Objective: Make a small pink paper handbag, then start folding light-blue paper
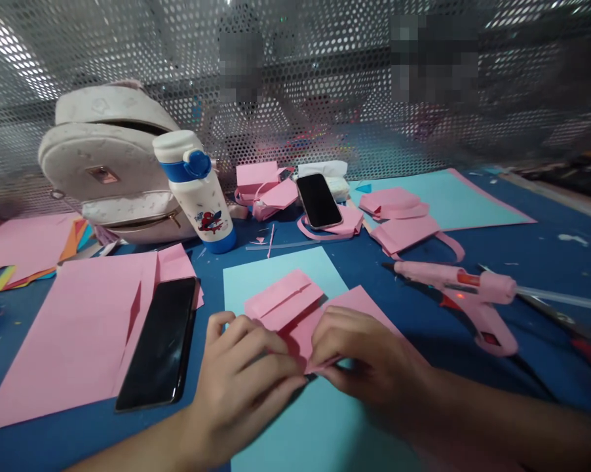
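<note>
One perforated metal screen (325, 98) stood behind a blue desk (211, 278), which carried everything else. With the folded pink paper (295, 308) as the centre of the dial, a white backpack (138, 164) sat between ten and eleven o'clock, its top gaping slightly. One light-blue sheet (295, 439) lay under the paper and ran down to six o'clock; a farther light-blue sheet (472, 196) lay between one and two. At nine was a large pink sheet (84, 321).

The left hand (251, 373), at about half past seven, had its fingers bent over the paper; whether they gripped it, I could not tell. The right hand (367, 344), near four o'clock, pinched the near edge between thumb and fingers. The paper touched both, lying toward one o'clock from the left hand and toward ten from the right.

A white bottle (197, 196) with blue trim stood at eleven, just in front of the backpack. A pink glue gun (472, 305) lay at three, a small orange light glowing on it, its nozzle pointing toward nine. One black phone (160, 344) overlapped the large pink sheet's edge; a second phone (320, 200) lay tilted near twelve. Tiny pink scraps (270, 241) lay around half past eleven.
</note>
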`<state>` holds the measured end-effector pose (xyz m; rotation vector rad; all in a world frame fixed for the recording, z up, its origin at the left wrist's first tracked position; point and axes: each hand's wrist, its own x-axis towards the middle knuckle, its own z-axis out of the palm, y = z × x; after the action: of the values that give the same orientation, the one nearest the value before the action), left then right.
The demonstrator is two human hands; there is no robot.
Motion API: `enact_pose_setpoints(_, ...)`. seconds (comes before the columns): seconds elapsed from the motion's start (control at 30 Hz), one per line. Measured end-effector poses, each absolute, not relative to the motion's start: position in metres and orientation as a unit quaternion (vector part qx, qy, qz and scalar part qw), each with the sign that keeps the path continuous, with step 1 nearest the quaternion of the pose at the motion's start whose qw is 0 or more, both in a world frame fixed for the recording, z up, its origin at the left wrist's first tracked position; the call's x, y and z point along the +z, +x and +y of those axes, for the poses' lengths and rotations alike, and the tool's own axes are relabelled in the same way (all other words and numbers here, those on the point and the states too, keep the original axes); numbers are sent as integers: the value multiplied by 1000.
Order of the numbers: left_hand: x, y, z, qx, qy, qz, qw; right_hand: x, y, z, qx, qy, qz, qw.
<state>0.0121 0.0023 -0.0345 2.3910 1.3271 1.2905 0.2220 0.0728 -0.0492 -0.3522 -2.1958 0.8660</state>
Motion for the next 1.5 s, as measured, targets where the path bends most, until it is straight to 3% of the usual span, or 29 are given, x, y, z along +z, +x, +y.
enact_pose_setpoints(0.67,-34,16,-1,400,811,425,-32,-44,221,66,282,-146,-887,335)
enact_pose_setpoints(1.5,-34,15,-3,383,830,404,-37,-42,222,64,276,-135,-889,338)
